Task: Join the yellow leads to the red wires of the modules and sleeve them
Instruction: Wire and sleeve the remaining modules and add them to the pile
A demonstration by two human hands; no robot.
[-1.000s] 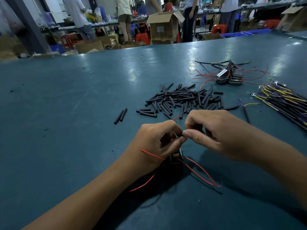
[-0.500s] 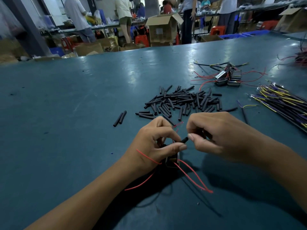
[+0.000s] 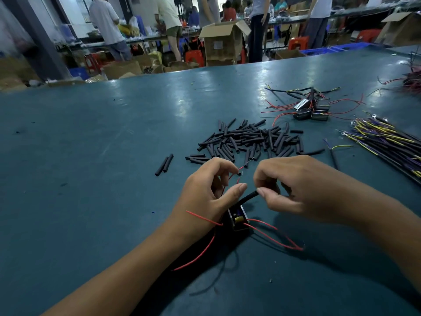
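Note:
A small black module [image 3: 238, 219] with red wires [image 3: 271, 236] hangs just above the green table, under my left hand [image 3: 209, 195]. My left thumb and fingers pinch a thin red wire [image 3: 237, 175] whose bare end points up. My right hand [image 3: 296, 185] pinches the end of a black sleeve [image 3: 248, 196] that runs down to the module. The yellow lead itself is hidden inside my hands. A pile of black sleeves [image 3: 248, 140] lies just beyond my hands. Yellow and purple leads [image 3: 387, 142] are bundled at the right.
Several more modules with red wires [image 3: 312, 110] lie at the back right, and another tangle [image 3: 412, 80] at the far right edge. Two loose sleeves [image 3: 164, 164] lie to the left. People and cardboard boxes [image 3: 223, 42] stand beyond the table's far edge.
My hands have drawn apart. The black sleeve now shows between them, stretched from my right fingers to the module, and the red wire tip stands free above my left thumb.

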